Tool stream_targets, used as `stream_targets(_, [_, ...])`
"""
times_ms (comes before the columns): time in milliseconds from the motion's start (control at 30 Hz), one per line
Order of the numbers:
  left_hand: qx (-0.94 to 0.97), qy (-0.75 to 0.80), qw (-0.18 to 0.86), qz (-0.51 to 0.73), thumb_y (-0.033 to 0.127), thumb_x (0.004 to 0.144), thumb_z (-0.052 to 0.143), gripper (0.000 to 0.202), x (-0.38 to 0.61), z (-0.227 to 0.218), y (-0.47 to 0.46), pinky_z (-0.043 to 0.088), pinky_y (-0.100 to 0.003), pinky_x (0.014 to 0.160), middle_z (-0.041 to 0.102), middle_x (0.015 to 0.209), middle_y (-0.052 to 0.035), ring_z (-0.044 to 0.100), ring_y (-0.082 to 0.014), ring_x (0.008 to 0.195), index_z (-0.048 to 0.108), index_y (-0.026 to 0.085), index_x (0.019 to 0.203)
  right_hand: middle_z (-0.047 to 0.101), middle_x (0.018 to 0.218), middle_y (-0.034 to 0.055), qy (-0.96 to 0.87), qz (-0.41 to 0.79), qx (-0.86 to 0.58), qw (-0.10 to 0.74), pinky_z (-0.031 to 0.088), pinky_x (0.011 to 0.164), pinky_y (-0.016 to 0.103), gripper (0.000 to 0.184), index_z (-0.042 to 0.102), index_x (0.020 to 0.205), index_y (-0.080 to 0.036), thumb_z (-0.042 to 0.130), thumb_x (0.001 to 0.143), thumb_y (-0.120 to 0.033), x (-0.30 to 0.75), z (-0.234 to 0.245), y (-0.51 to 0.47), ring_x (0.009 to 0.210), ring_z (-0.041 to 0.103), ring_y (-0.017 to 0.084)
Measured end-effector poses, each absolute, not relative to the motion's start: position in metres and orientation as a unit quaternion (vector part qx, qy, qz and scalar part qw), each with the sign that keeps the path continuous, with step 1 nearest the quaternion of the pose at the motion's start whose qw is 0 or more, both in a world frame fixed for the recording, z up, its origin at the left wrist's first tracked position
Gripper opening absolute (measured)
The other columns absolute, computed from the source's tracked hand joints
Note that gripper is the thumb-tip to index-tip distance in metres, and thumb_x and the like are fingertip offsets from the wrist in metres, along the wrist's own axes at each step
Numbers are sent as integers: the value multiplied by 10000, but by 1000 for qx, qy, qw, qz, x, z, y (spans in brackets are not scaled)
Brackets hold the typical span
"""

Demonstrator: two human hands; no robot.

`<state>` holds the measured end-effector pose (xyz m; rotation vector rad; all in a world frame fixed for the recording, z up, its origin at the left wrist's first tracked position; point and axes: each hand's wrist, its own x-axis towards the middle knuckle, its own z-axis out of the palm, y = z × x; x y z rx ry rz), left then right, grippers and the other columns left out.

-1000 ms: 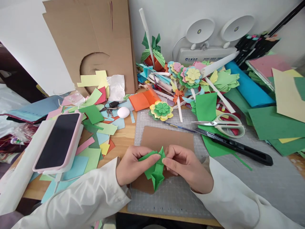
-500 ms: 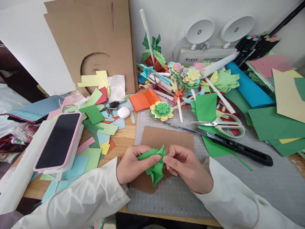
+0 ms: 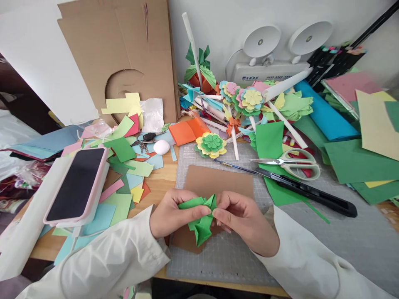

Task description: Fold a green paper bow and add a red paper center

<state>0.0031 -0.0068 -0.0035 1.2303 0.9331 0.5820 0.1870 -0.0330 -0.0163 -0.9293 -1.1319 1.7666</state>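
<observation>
Between my hands is a folded green paper piece (image 3: 201, 228) with pointed flaps, one tip up and another hanging down. My left hand (image 3: 174, 214) grips its left side, thumb lying across the front. With thumb and index finger, my right hand (image 3: 241, 218) pinches the paper's right edge; the other fingers are curled and partly hidden. Beneath them a brown cardboard sheet (image 3: 221, 178) lies on the grey cutting mat (image 3: 311, 232). Scissors (image 3: 296, 163) and a black utility knife (image 3: 314, 193) rest on green paper to the right.
Paper scraps, a pink-cased phone (image 3: 76, 182) and keys (image 3: 145, 141) cover the left side. Paper flowers (image 3: 212, 143) and rolled paper sticks pile up at the back, before a twin-headed lamp (image 3: 269, 72). Tall cardboard (image 3: 124, 45) leans at back left. Coloured sheets (image 3: 364, 162) lie at right.
The green paper has shifted slightly left and down, and its upper tip has turned a little. Both hands keep hold of it; the things around are unmoved.
</observation>
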Motion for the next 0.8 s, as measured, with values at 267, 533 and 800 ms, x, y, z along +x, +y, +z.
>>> stream_targets(267, [577,388,686,215,378,706,685,370,6,7,-10,279,-180,400,441,467,22,335,-54,434,537,104,507,449,616,-36,-513,695,-334,378,319,497,240,320,413,662,-206,596,847,-394,188,-13,-36,542,401,100])
stream_targets(533, [622,372,651,225,209,709,618,244,8,-2,-16,317,-183,402,470,470,3,369,-69,446,514,118,507,476,618,-15,-606,589,-393,362,311,506,260,223,505,661,-186,557,859,-275,190,-11,-35,547,402,115])
stream_targets(800, [615,378,657,217,208,697,626,214,7,-2,-15,354,-182,399,540,479,-28,433,-77,435,585,92,522,463,614,-15,-580,627,-376,359,299,510,260,257,506,661,-183,527,885,-307,191,-10,-35,554,391,117])
